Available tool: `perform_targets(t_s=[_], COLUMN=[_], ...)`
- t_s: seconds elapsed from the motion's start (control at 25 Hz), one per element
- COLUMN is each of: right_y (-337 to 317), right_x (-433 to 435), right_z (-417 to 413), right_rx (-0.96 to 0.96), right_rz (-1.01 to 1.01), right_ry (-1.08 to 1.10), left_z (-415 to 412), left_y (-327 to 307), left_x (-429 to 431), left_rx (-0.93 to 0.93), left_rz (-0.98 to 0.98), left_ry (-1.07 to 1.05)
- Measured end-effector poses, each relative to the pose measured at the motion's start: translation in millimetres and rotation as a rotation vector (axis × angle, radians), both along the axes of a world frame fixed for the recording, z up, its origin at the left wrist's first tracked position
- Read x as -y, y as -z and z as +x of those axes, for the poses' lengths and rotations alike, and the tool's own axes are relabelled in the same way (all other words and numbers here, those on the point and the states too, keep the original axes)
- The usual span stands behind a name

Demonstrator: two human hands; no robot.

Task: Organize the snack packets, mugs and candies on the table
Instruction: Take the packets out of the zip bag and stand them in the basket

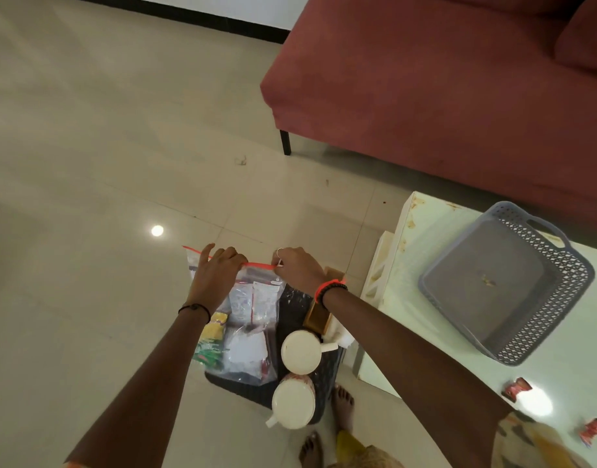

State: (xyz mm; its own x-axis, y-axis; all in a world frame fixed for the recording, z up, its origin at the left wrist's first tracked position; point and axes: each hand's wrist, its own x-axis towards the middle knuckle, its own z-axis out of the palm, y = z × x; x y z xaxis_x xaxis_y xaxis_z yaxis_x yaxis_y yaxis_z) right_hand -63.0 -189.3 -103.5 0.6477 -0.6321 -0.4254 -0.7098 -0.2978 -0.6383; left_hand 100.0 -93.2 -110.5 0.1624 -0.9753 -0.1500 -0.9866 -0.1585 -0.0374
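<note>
Pale tiled floor (104,146), red sofa (442,96) at one o'clock. Both hands pinch the red zip strip of a clear bag (253,319) of snack packets: left hand (216,275), right hand (299,268). Two white mugs (300,352) sit at five o'clock of the bag in a dark basket (290,312). On the white table (425,315) at three o'clock: grey basket (506,282), red candies (516,389).

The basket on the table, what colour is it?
Grey, with a lattice-patterned wall; the basket shows best in the head view.
</note>
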Motion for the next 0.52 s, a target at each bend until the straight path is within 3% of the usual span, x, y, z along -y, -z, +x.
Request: perform_targets(t_s=[0.2, 0.52], right_y=[-44, -99], right_x=[-36, -89], right_z=[18, 18], right_rx=[0.061, 0.159], right_rz=[0.026, 0.003], right_ry=[-0.013, 0.032], left_z=[16, 23], left_y=[-44, -112], left_x=[-35, -73], left_rx=[-0.062, -0.37], left_rz=[-0.037, -0.025], left_ry=[-0.079, -0.326])
